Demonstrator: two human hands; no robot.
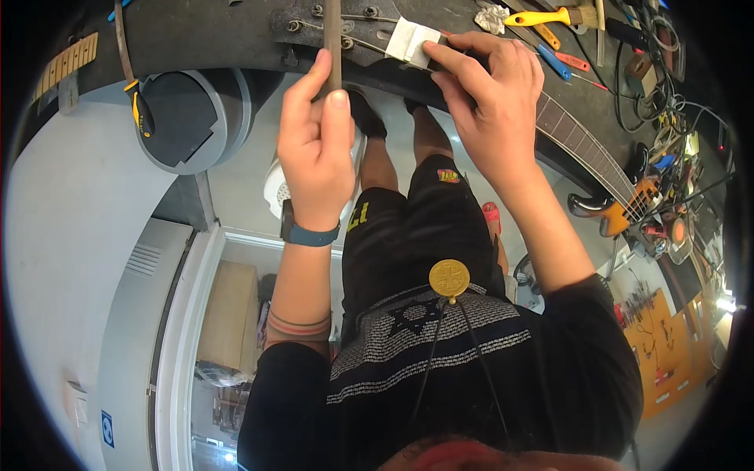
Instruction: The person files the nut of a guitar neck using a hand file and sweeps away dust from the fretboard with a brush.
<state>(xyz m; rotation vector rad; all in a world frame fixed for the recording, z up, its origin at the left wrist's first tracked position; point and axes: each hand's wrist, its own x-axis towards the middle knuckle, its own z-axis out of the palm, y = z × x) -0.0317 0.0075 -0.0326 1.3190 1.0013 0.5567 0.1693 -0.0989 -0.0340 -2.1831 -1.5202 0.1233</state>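
- In the head view, the left hand (318, 137) is in the upper middle of the frame, palm up, its thumb and a finger closed narrowly around a long grey-brown bar (334, 47).
- The bar stands nearly vertical in the frame, and its top runs out past the upper edge, across the dark head of a guitar (361, 39).
- The right hand (499, 86) is right of it, bent over, with a fingertip on a small white piece (411, 41); whether the thumb grips it too, one cannot tell.
- The white piece lies over the guitar's strings, just right of the tuning pegs (347, 42).
- The guitar's fretboard (585, 141) slants from beside the right forearm down to an orange and black body (628, 206) at the right of the frame.
- Crumpled paper (492, 19), a yellow-handled brush (554, 17) and a blue handle (554, 63) lie on the dark bench (212, 35), in the upper right.
- At upper left, a yellow and black handle (140, 110) juts over the bench edge, in front of a round grey bin (184, 118).
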